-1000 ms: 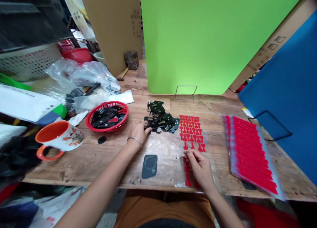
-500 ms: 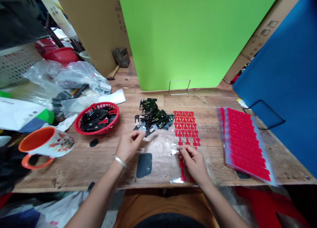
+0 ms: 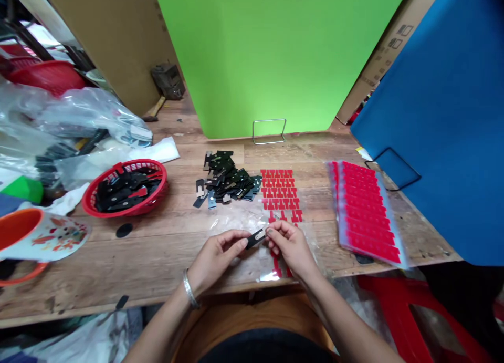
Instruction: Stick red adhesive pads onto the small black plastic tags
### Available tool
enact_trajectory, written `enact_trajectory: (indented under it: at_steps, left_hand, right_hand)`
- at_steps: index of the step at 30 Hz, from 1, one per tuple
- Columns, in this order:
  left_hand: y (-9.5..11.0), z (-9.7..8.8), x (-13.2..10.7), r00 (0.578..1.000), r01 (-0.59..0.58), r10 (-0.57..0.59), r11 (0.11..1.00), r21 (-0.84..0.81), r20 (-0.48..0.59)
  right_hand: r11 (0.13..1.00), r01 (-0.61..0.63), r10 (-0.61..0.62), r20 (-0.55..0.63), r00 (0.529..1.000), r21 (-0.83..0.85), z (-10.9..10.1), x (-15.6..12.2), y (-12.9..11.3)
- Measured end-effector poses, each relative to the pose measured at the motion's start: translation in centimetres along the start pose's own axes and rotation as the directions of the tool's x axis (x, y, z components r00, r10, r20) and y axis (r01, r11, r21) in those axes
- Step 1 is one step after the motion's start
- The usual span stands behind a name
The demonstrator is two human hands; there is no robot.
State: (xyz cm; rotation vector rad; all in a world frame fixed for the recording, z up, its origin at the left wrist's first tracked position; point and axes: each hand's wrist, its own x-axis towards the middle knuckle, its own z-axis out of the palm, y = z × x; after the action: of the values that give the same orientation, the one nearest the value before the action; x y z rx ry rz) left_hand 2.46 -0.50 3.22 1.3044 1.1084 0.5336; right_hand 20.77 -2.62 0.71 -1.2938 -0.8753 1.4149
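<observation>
A small flat black plate with a pale slotted end is held level above the front of the table. My left hand pinches its dark left end between thumb and fingers. At the pale right end, the closed fingertips of my right hand meet the plate; whether they also hold something small is hidden. Under my right hand lies a clear sheet of red T-shaped stickers, partly covered by that hand. Behind my left hand is a loose pile of similar black plates.
A red basket of black and red pieces stands left, near an orange-and-white mug. Stacked red sticker sheets lie right. A green board and a blue board stand behind, with wire stands at their bases.
My left hand has taken a black plate from the pile and brought it right and nearer to me, up to my right hand. The view has shifted to the right.
</observation>
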Motion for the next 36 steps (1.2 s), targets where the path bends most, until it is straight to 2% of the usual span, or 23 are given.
enact_trajectory:
  at_steps: [5,7,8,10,12,13,15,19,25,28,31,34,36]
  left_hand:
    - [0.4,0.5,0.1,0.999,-0.040,0.040,0.999,-0.029,0.022]
    - [0.2,0.7,0.3,0.997,-0.072,0.072,0.997,0.032,-0.006]
    - [0.0,0.8,0.4,0.993,-0.096,0.102,0.990,0.103,-0.052]
    - [-0.8,0.8,0.7,0.957,-0.162,0.229,0.932,0.324,-0.180]
    - [-1.6,0.7,0.9,0.880,-0.204,0.402,0.801,0.563,-0.252]
    - [-2.0,0.7,1.0,0.844,-0.217,0.476,0.726,0.653,-0.249]
    - [-2.7,0.6,1.0,0.799,-0.223,0.564,0.601,0.768,-0.209]
    - [-3.9,0.7,1.2,0.780,-0.192,0.603,0.486,0.853,-0.168]
    - [-4.4,0.6,1.7,0.780,-0.173,0.609,0.428,0.887,-0.142]
    - [-4.3,0.5,1.8,0.784,-0.166,0.603,0.435,0.885,-0.149]
    - [-4.0,0.4,1.8,0.809,-0.163,0.560,0.503,0.849,-0.177]
    - [-3.5,0.4,1.9,0.849,-0.139,0.457,0.678,0.721,-0.266]
    - [-2.9,0.8,2.2,0.878,-0.137,0.344,0.847,0.514,-0.333]
  right_hand:
    - [0.998,0.030,-0.030,-0.006,1.000,-0.053,0.0,-0.1,0.4]
    - [0.986,0.091,-0.087,0.032,0.996,-0.138,0.2,-0.3,0.6]
    - [0.967,0.148,-0.139,0.054,0.989,-0.206,0.3,-0.4,0.7]
    - [0.875,0.302,-0.284,0.103,0.953,-0.379,0.6,-0.5,0.7]
    - [0.711,0.444,-0.420,0.178,0.890,-0.546,1.0,-0.6,0.6]
    - [0.625,0.492,-0.462,0.221,0.859,-0.606,1.1,-0.6,0.6]
    - [0.486,0.546,-0.502,0.294,0.813,-0.682,1.5,-0.3,0.6]
    - [0.327,0.574,-0.492,0.383,0.782,-0.751,2.1,0.7,0.7]
    - [0.188,0.561,-0.448,0.438,0.779,-0.806,2.5,1.9,0.8]
    - [0.195,0.544,-0.444,0.421,0.791,-0.816,2.7,1.9,0.7]
    - [0.297,0.541,-0.464,0.377,0.802,-0.787,1.7,1.7,0.1]
    - [0.406,0.475,-0.498,0.248,0.831,-0.781,-1.2,1.8,-1.0]
    - [0.442,0.378,-0.492,0.132,0.861,-0.814,-3.9,2.0,-1.6]
